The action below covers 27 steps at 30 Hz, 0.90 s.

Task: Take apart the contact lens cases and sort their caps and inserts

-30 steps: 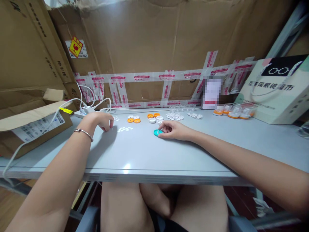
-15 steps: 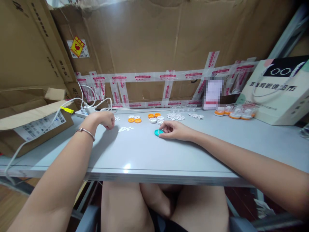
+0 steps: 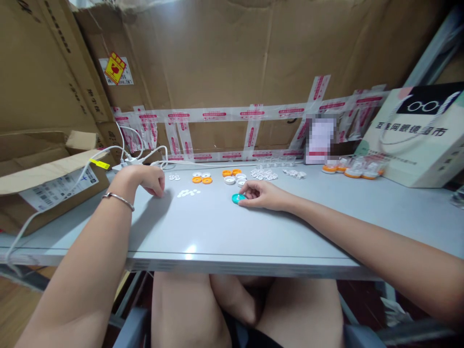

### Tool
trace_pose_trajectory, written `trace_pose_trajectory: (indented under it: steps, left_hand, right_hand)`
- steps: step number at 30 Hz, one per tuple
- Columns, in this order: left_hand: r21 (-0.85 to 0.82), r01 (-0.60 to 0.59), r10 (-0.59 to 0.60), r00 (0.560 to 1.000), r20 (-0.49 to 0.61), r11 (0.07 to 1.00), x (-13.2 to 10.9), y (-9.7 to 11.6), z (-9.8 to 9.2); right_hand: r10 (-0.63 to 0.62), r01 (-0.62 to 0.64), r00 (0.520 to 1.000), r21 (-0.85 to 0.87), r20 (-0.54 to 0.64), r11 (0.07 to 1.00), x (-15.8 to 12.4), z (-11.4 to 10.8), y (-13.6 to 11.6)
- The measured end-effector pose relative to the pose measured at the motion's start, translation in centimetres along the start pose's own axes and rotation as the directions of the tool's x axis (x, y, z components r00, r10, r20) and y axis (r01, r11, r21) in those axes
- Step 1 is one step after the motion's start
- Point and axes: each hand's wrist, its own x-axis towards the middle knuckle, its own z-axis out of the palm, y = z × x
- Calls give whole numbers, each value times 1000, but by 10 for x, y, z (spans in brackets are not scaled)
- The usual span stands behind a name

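Between the thumb and fingers of my right hand (image 3: 259, 195) is a teal round cap (image 3: 236, 198), flat on the table, with a small white piece at its centre. My left hand (image 3: 154, 181) hovers above the left of the table, fingers curled together; whatever they hold, if anything, is hidden. Small white discs (image 3: 187, 193) lie loose between the hands. Behind them are small white ring-like parts (image 3: 174, 177) and a group of orange caps (image 3: 196, 180) and white caps (image 3: 206, 175). More orange caps (image 3: 226, 173) and white caps (image 3: 229, 181) sit just beyond my right hand.
White plastic parts (image 3: 264, 174) are heaped farther back, near clear containers (image 3: 281, 162). Orange-based clear containers (image 3: 357, 169) stand before a paper bag (image 3: 409, 145) at right. An open cardboard box (image 3: 54, 183), a power strip (image 3: 125, 164) and cables occupy the left.
My left hand has moved slightly left, uncovering the small white ring-like parts. My right hand and the teal cap have stayed in place.
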Motion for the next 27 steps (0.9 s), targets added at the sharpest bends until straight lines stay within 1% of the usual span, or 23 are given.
trace_pose_trajectory:
  steps: [5, 12, 16, 19, 20, 21, 22, 23, 24, 25, 26, 27]
  left_hand:
    - [6, 42, -42, 999, -10, 999, 6, -1, 5]
    - [140, -8, 22, 995, -98, 990, 4, 15, 5]
    - [122, -19, 31, 995, -98, 992, 0, 19, 5]
    - [90, -9, 18, 995, -99, 996, -6, 18, 3]
    - [89, -9, 20, 992, -123, 996, -8, 18, 1]
    - [96, -9, 25, 985, -170, 995, -11, 20, -1]
    - [107, -11, 38, 967, -251, 994, -13, 23, -2]
    - [112, -28, 67, 931, -359, 993, -16, 28, -2]
    - [113, -71, 117, 871, -477, 991, -17, 35, -2]
    - [119, -141, 184, 787, -588, 983, -18, 44, 1]
    - [132, -266, 284, 687, -669, 955, -18, 54, 4]
    - [159, -406, 392, 594, -703, 900, -18, 66, 9]
  right_hand:
    - [9, -9, 1000, 8, -4, 1000, 0, 0, 0]
    - [6, -6, 1000, 17, -7, 1000, -1, 0, 1]
    - [10, -9, 1000, 54, -12, 998, -1, -1, -1]
    - [42, -36, 997, 86, -67, 996, -2, -4, -5]
    - [58, -48, 994, 106, -94, 993, -2, -4, -7]
    - [74, -58, 989, 131, -125, 990, -2, -5, -9]
    - [86, -61, 984, 157, -157, 986, -2, -6, -10]
    - [94, -59, 977, 179, -190, 982, -2, -6, -12]
    - [97, -54, 970, 193, -222, 980, -2, -7, -13]
    - [96, -47, 963, 197, -251, 979, -1, -7, -14]
    - [90, -38, 958, 191, -273, 981, -1, -7, -15]
    - [79, -28, 956, 181, -283, 983, -1, -7, -15]
